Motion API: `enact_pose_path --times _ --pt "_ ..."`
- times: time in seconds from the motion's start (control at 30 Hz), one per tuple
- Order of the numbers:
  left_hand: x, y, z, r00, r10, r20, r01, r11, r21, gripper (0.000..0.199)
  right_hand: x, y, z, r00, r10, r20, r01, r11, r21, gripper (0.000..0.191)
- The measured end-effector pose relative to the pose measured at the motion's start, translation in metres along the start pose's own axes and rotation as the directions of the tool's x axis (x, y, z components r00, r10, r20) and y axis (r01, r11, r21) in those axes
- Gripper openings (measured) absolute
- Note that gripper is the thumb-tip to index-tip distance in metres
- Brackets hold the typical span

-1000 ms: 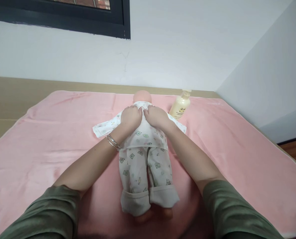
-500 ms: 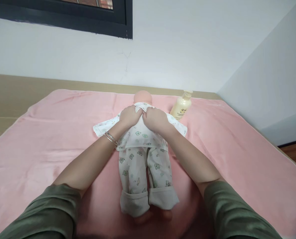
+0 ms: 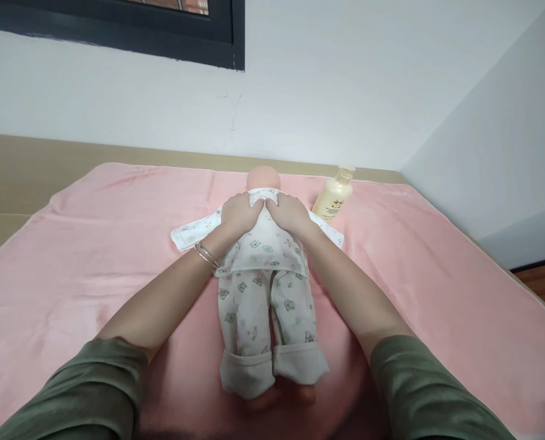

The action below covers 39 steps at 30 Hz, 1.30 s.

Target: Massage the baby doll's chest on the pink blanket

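A doll with a bald head (image 3: 263, 177) lies stretched out on a pink cloth (image 3: 130, 256), no face showing. It wears a white patterned top (image 3: 266, 250) and matching trousers (image 3: 254, 318) with turned-up cuffs. My left hand (image 3: 241, 214) rests flat on the left side of its upper back, and my right hand (image 3: 287, 212) on the right side. Both thumbs point inward and nearly meet at the middle below the collar. The other fingers lie toward the shoulders, partly hidden. The top's sleeves spread out to both sides.
A pale yellow pump bottle (image 3: 332, 198) stands on the cloth right of the doll's head. Behind the cloth runs a tan surface edge (image 3: 38, 150) against a white wall (image 3: 322, 91). A dark window frame (image 3: 236, 36) is at the upper left.
Both hands have loosened from the bunched cloth below the collar and now lie flatter, thumbs extended. The cloth there is smoother. The doll and bottle have not moved.
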<state>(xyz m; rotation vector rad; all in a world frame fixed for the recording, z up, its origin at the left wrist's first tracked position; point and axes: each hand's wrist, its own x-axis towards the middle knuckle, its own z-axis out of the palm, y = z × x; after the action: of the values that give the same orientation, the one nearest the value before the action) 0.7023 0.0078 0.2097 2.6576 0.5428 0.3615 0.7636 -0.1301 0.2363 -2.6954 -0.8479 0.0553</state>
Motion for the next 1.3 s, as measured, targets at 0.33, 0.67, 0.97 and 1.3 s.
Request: enact_pose_path --times 0.33,0.67,0.97,1.3 --pt "-0.001 0.000 -0.001 1.000 -0.001 0.005 0.001 1.000 -0.021 0.051 -0.002 -0.001 -0.005 0.999 -0.007 0.044 0.009 0.999 -0.041 0.058" --pt "-0.004 0.005 -0.006 0.999 0.023 0.029 -0.024 0.999 0.042 0.055 -0.002 0.003 -0.004 0.999 -0.017 0.035 0.019 0.998 -0.053 0.058" --pt "-0.029 0.029 -0.018 0.993 0.120 0.015 -0.121 0.972 0.200 0.046 -0.005 0.007 -0.016 0.992 -0.068 0.103 0.072 0.997 -0.038 0.057" --pt "-0.003 0.002 -0.016 0.993 0.055 0.105 -0.047 0.996 -0.081 0.057 -0.027 -0.018 -0.008 0.981 -0.194 0.025 0.195 0.959 -0.204 0.038"
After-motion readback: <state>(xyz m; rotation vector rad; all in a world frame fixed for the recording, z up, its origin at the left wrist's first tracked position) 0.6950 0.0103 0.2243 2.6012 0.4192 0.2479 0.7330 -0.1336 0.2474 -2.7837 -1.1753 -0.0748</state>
